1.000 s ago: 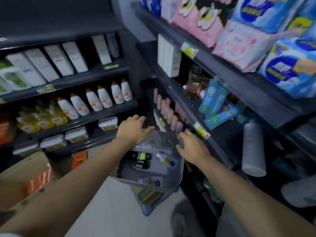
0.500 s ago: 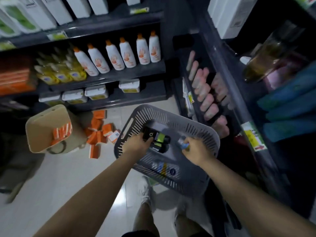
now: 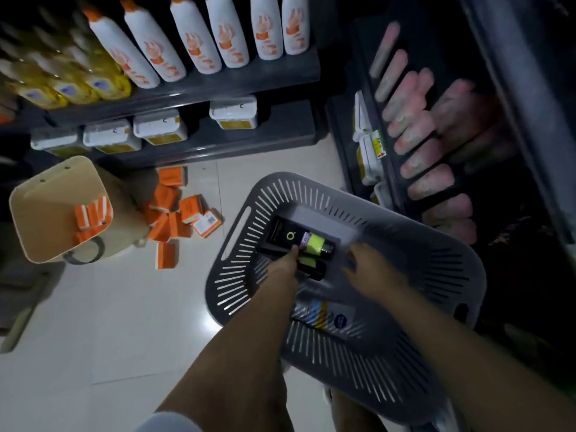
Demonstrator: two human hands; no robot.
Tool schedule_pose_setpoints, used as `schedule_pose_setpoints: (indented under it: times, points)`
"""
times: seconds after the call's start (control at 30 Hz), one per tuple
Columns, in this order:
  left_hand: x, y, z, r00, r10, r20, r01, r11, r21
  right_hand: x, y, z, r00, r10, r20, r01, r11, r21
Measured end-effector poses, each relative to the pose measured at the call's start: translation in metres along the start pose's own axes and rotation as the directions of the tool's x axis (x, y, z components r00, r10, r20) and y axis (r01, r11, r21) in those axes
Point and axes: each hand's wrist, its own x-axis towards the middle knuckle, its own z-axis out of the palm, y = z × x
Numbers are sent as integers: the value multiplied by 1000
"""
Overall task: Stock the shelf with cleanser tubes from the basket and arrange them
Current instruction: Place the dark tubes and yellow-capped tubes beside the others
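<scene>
Both hands now inside grey slotted plastic basket (image 3: 436,275); left hand (image 3: 285,265) fingertips touch black lime-labelled tube (image 3: 299,240), grip unclear; right hand (image 3: 371,269) spread, empty. Pickup beginning.

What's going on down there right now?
Both hands in grey basket. Left hand touching black tube, right hand open. Nothing blocking.

I make out no legible words; only a yellow-green ring mark on the black tube (image 3: 288,236), labels elsewhere blurred.
</scene>
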Motion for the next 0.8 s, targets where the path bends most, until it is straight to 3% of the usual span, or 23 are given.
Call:
schedule_pose_setpoints:
  times: [0.17, 0.27, 0.37, 0.5, 0.6, 0.7, 0.8]
  points:
    - [6, -5, -11, 998, -55, -16, 51, 984, -172, 25, -8, 19, 998, -28, -55, 31, 999, 43]
    - [10, -6, -21, 995, -97, 28, 100, 980, -170, 43, -14, 27, 994, -32, -103, 36, 999, 38]
    - [10, -7, -30, 994, -83, 77, 93, 987, -130, 61, -26, 29, 999, -21, -43, 21, 1000, 14]
    - [-18, -3, -33, 1000, 2, 4, -1, 981, -194, 85, -46, 39, 996, -35, 86, 40, 998, -55]
    - [-56, 5, -33, 997, 55, -54, -64, 978, -196, 88, -58, 47, 994, 22, 105, -12, 996, -93]
    - [-84, 2, -37, 952, 239, -192, -257, 963, -77, 73, -60, 50, 992, 124, 31, -126, 990, 66]
    - [-115, -4, -38, 880, 394, -264, -390, 918, 69, 39, -62, 32, 983, 166, -76, -140, 952, 272]
